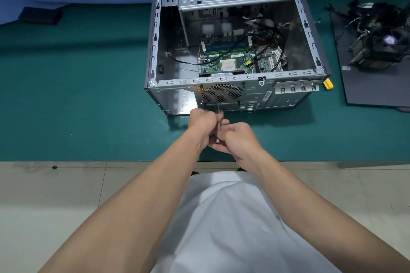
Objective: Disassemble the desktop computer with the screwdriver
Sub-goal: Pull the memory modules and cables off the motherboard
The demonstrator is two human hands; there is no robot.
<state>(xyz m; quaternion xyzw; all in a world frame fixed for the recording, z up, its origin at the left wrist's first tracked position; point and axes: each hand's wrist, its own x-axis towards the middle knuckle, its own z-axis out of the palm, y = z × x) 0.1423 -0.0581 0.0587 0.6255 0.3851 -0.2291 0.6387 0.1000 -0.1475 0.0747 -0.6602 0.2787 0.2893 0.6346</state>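
An open desktop computer case (235,83) lies on its side on the green table, its green motherboard (235,57) exposed inside. A thin screwdriver (218,117) points its tip at the rear panel just below the round fan grille (221,93). My left hand (203,125) grips the shaft close to the case. My right hand (236,137) curls around the handle end, which is hidden by the fingers.
A black side panel (372,86) lies right of the case with a removed cooler and cables (381,40) on top. A yellow latch (328,84) sticks out at the case's rear corner. A dark flat object (40,15) sits far left. The table edge (88,160) runs below my hands.
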